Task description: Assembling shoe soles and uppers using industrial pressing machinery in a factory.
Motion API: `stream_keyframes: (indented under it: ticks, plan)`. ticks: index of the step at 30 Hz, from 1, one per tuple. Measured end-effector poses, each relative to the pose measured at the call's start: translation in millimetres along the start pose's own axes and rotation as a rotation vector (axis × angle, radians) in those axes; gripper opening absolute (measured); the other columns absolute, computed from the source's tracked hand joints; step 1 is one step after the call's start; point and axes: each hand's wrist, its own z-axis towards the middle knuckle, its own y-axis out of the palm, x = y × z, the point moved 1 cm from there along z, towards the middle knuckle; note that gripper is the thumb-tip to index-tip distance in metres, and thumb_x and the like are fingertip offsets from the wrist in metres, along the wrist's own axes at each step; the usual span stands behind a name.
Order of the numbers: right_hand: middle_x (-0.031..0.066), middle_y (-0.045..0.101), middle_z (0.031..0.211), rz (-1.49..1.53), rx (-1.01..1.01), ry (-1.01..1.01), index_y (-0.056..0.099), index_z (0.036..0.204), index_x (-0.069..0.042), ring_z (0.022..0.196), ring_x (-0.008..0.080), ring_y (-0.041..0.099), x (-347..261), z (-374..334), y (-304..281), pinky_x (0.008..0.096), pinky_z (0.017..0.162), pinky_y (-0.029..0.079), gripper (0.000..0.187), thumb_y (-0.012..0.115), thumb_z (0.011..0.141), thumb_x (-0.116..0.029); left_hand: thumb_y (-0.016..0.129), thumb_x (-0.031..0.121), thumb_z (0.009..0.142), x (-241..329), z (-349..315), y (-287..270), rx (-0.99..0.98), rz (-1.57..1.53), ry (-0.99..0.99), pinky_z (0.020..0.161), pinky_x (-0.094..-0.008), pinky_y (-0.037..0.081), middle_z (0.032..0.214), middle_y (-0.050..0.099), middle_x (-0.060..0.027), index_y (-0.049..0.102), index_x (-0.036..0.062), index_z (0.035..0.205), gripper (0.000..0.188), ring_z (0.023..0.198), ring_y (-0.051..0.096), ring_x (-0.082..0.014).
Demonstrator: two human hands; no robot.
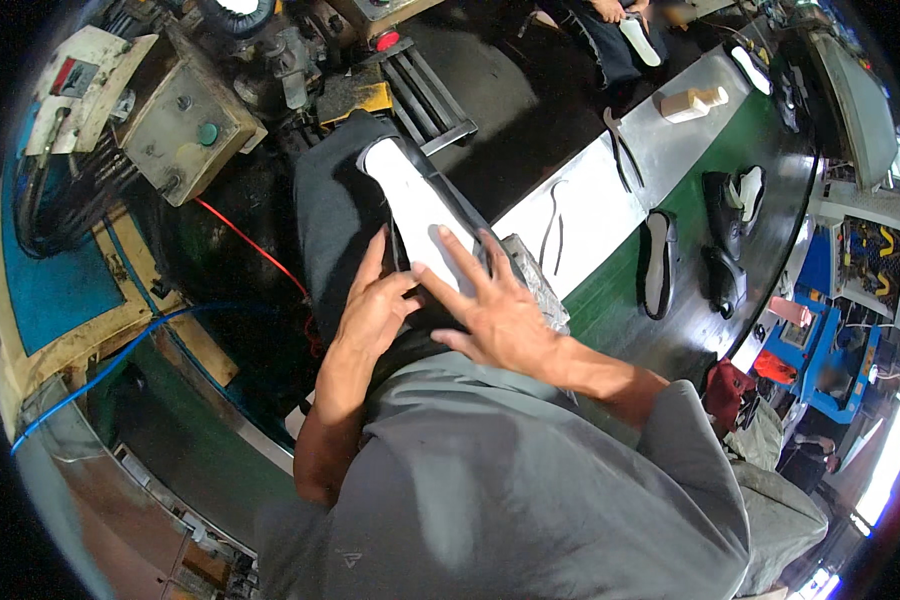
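Fingers (460,256) of our right hand (508,318) were spread wide, a couple of them lying flat over the broad lower part of a white shoe sole (402,188). Our left hand (368,318) was right at that same end, index stretched out along the side and the other fingers bent in near the thumb; honestly we couldn't tell if it was pinching anything. The sole itself lay bottom up along our lap, on the dark trousers (332,185), with its narrow end pointing away from us and some dark material showing along its edge.

Off to our right we had the tabletop (660,140), with a pair of long-handled pincers (623,155) lying on it, a thin dark curved tool (552,228) closer to us, and a cream bottle-shaped block (692,103) farther up. Next to that ran a green belt (610,300) with a dark shoe (660,265) on it, and more black shoes (727,282) sat just beyond. At the top, another person's hand (610,9) was by a second white sole (641,42). Over on our left: a grimy control box (182,120) with a green button (208,134), plus a blue hose (120,358).
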Motion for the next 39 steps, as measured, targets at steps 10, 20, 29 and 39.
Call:
stream_keyframes:
  ticks: [10,20,29,39]
  plan:
    - [0.0333,0.016,0.175,0.073,0.027,0.068,0.064,0.153,-0.03,0.124,0.0534,0.056,15,12,-5,0.0613,0.103,0.055,0.073,0.086,0.083,-0.031,0.069,0.015,0.106,42,41,-11,0.267,0.451,0.282,0.114,-0.0519,0.049,0.162,0.051,-0.0186,0.032,0.0059,0.172,0.076,0.142,0.056,-0.0342]
    - [0.0332,0.024,0.172,0.095,0.068,-0.071,0.073,0.144,-0.029,0.121,0.0512,0.058,22,17,-13,0.0587,0.1,0.056,0.063,0.086,0.082,-0.03,0.063,0.004,0.1,74,134,-57,0.404,1.112,0.831,0.092,-0.0451,0.059,0.116,0.077,-0.023,0.078,0.0024,0.123,0.027,0.109,0.075,-0.0431]
    - [0.0356,0.025,0.173,0.341,0.114,0.031,0.072,0.147,-0.023,0.149,0.0567,0.044,40,32,-60,0.0615,0.12,0.045,0.068,0.088,0.081,-0.03,0.057,0.041,0.115,237,149,-127,0.351,0.584,0.759,0.11,-0.0381,0.049,0.139,0.072,-0.0113,0.06,0.0072,0.155,0.053,0.129,0.067,-0.0239]
    - [0.0374,0.028,0.171,0.157,0.435,-0.06,0.074,0.142,-0.017,0.15,0.0564,0.043,23,184,-157,0.0582,0.122,0.042,0.065,0.086,0.079,-0.031,0.063,0.03,0.11,387,151,-21,0.065,0.183,0.833,0.121,-0.0462,0.045,0.163,0.054,-0.0145,0.03,0.0092,0.173,0.075,0.145,0.055,-0.0285]
